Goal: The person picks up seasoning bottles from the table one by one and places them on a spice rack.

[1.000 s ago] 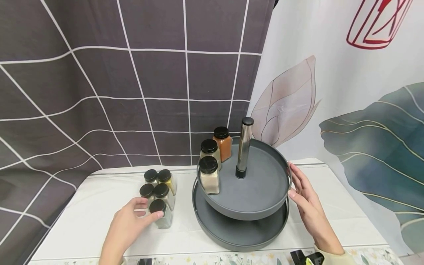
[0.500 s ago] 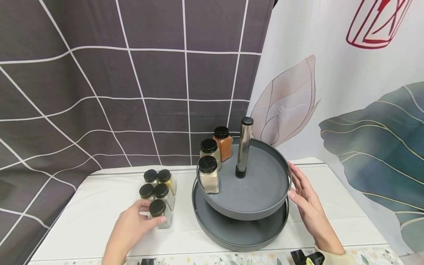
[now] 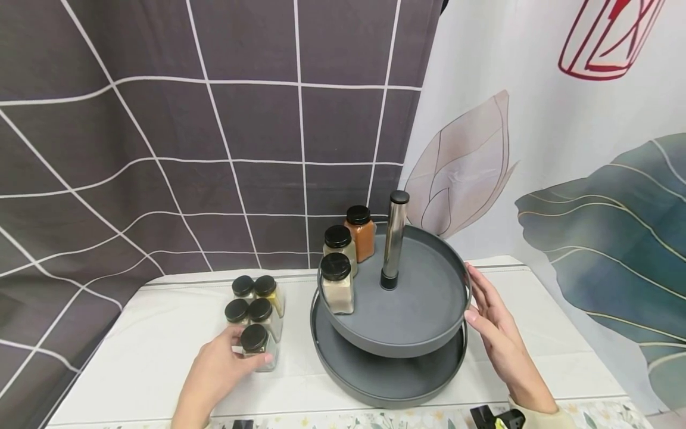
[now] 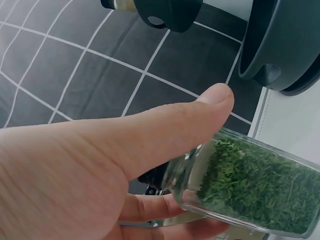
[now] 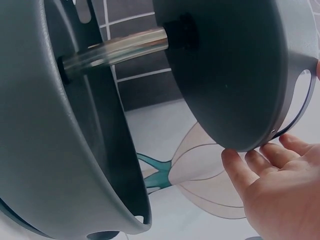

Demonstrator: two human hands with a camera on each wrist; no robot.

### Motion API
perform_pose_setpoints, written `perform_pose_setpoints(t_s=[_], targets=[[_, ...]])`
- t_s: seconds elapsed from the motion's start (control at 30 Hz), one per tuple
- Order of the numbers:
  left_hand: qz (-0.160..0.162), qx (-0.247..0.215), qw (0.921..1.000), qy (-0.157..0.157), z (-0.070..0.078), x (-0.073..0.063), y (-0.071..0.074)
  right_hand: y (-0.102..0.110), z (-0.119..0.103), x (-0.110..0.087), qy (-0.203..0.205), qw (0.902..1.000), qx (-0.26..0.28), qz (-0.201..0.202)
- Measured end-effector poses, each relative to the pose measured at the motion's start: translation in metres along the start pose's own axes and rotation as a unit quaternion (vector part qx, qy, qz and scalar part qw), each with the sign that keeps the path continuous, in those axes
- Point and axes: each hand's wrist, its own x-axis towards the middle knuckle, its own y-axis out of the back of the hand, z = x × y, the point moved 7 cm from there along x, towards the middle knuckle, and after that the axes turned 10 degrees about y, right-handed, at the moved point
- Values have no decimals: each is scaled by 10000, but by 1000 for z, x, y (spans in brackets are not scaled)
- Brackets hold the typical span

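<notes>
In the head view my left hand [image 3: 217, 369] holds the nearest jar [image 3: 258, 345] of a small group, thumb on its right side and fingers on its left. The left wrist view shows this square glass spice jar [image 4: 260, 185] full of green dried herbs, its black lid partly hidden behind the thumb. My right hand [image 3: 501, 333] touches the right outer side of the upper tray [image 3: 407, 333] of a grey two-tier turntable rack. Its fingertips [image 5: 232, 157] rest along that tray's edge in the right wrist view, fairly straight.
Several more black-lidded jars [image 3: 266, 286] stand behind the held one. On the upper tray's left side are three jars, the rearmost an orange-filled jar [image 3: 360, 232]. A metal post [image 3: 395, 238] rises from it. The lower tray [image 3: 386, 387] sits on the white tabletop [image 3: 128, 357].
My left hand has moved slightly right and closed in around the nearest jar, its thumb sliding along the jar's right side. The right hand has stayed at the tray's rim.
</notes>
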Motion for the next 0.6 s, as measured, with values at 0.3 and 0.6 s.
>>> perform_pose_setpoints(t_s=[0.3, 0.6], targets=[[64, 71, 9999, -41, 0, 2, -5, 0, 0, 0, -33, 10000, 0, 9], [62, 89, 9999, -65, 1, 3, -7, 0, 1, -1, -68, 10000, 30, -22]])
